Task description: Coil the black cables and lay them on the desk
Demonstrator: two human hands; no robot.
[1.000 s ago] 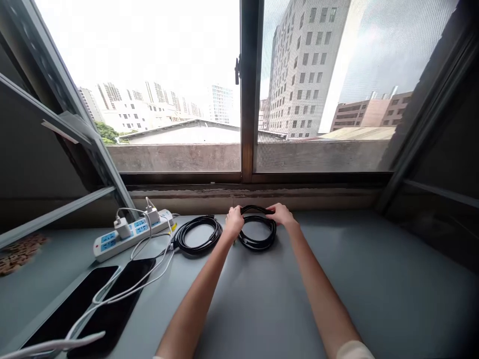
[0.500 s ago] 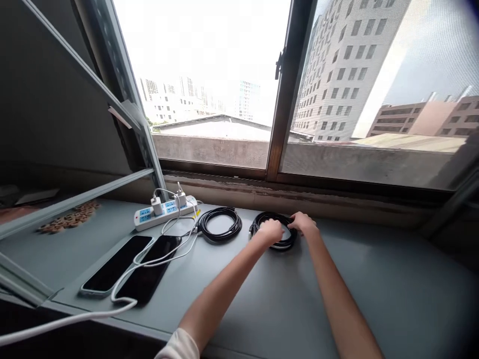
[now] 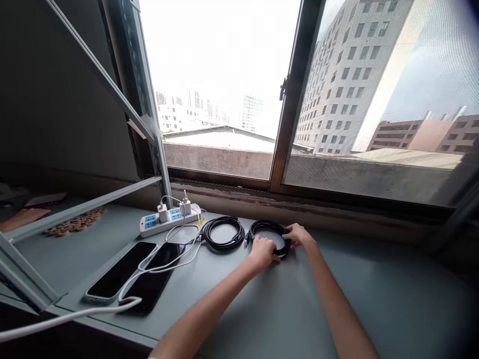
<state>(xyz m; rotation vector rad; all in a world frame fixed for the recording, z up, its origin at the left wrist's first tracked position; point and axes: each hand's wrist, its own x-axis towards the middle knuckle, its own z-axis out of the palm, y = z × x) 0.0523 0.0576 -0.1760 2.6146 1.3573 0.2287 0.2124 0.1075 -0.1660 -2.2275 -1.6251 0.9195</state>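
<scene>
A coil of black cable (image 3: 258,228) lies on the grey tabletop, its plug end at its left side. At the coil's near edge, my left hand (image 3: 263,251) has its fingers curled round the strands, covering part of the loop. My right hand (image 3: 299,235) pinches the coil's right side between thumb and fingers. Just left of it rests a second coil of black cable (image 3: 224,245), which neither hand touches.
A white power strip (image 3: 170,222) with two chargers stands left of the coils. White cables cross two dark phones (image 3: 121,271) (image 3: 153,284). Small brown pieces (image 3: 77,223) lie beyond the metal shelf frame (image 3: 93,202), near what looks like another person's hand (image 3: 26,218). A window (image 3: 224,174) runs behind.
My left hand has moved from over the coil's middle to its near edge. My right hand stays at the right side. The head view has tilted slightly up and left.
</scene>
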